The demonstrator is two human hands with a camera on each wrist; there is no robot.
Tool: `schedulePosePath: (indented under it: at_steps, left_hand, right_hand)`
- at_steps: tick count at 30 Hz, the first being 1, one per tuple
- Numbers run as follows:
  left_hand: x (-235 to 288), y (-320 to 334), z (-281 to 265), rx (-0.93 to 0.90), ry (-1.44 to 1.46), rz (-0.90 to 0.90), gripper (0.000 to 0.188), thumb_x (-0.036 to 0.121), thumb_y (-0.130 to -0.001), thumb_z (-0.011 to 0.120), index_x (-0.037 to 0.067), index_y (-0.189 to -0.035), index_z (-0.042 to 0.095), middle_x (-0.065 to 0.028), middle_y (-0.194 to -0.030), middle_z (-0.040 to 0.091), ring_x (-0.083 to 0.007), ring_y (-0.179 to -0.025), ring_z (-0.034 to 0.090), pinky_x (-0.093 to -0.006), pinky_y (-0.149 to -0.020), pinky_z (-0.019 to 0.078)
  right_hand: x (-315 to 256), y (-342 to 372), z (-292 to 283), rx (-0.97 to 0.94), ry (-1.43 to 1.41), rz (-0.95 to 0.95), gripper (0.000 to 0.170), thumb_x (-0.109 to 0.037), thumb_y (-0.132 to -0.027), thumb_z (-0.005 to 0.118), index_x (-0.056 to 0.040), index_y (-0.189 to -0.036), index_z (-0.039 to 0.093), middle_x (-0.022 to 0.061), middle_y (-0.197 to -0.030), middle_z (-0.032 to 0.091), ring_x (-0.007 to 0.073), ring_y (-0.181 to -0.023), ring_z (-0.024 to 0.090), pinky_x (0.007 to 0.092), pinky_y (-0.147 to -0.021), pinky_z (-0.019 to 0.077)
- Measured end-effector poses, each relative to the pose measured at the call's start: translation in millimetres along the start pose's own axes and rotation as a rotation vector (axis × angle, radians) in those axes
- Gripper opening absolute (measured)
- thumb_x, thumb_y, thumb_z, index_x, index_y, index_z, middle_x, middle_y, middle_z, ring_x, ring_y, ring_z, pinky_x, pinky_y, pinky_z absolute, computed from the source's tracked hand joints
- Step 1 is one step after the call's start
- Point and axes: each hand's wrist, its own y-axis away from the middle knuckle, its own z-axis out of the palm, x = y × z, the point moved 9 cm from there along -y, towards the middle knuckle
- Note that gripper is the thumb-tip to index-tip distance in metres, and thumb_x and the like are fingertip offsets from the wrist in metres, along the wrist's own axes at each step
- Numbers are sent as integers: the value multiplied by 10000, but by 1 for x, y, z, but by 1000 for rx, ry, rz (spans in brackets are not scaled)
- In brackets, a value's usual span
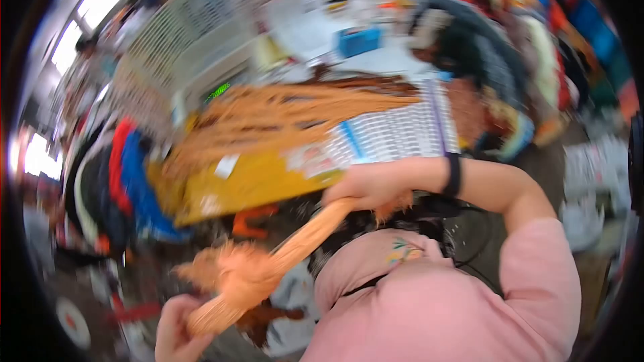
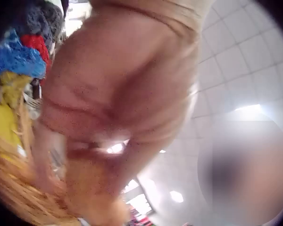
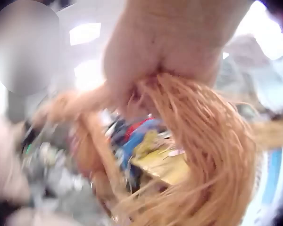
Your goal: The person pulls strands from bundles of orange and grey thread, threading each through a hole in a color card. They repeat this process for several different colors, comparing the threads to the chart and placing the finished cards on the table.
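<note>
A hank of peach-orange yarn (image 1: pixel 248 271) stretches between both hands, low in front of the body, with a bulky knot-like bunch in its middle. My right hand (image 1: pixel 372 184) grips its upper end at the table's front edge. In the right wrist view, loose strands (image 3: pixel 207 132) spill out below the right hand (image 3: pixel 165 56). At the lower left, my left hand (image 1: pixel 178 332) holds the other end. The left wrist view shows the back of the left hand (image 2: pixel 118 80) large and blurred, hiding most of the grip.
More orange strands (image 1: pixel 268 110) lie spread across a yellow board (image 1: pixel 235 184). Beside them is a white patterned sheet (image 1: pixel 396 131). Farther back stand a blue box (image 1: pixel 359 41) and a perforated pale panel (image 1: pixel 161 47). Heaps of coloured yarn (image 1: pixel 137 181) flank the table on both sides.
</note>
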Motion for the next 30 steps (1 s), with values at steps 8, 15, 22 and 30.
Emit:
schedulePosePath:
  at_steps: [8,15,22,30]
  left_hand:
    - [150,-79,116,-257,216,695,515,78,-751,496,-34,-1198,265,-227,-1076,442,-306,-940,490,-369,-813,404]
    - [195,-82,273,-1109,446,302,505,146,-791,537,-14,-1209,301,-159,-1191,380,-245,-1066,430,-365,-864,376]
    - [118,-160,286,-844,206,-50,221,19,-748,546,-69,-947,509,-143,-863,565,-201,-771,560,-306,-722,450]
    - [120,-201,321,-808,255,-81,149,3,-781,500,-79,-904,524,-140,-803,570,-185,-748,554,-280,-687,445]
  right_hand:
    - [-159,76,-72,612,233,-386,741,-261,-597,695,-37,-1213,348,191,-1112,446,314,-1006,461,356,-824,384]
    - [-181,257,-71,648,94,92,629,-232,-657,683,1,-1166,397,115,-986,554,179,-868,555,286,-747,443]
    - [-216,530,-185,1538,523,791,554,-236,-581,667,-21,-1062,497,35,-867,575,111,-752,537,254,-665,441]
    - [-216,558,-358,1512,1974,1039,242,-119,-657,579,24,-850,555,206,-975,518,223,-927,497,262,-780,387]
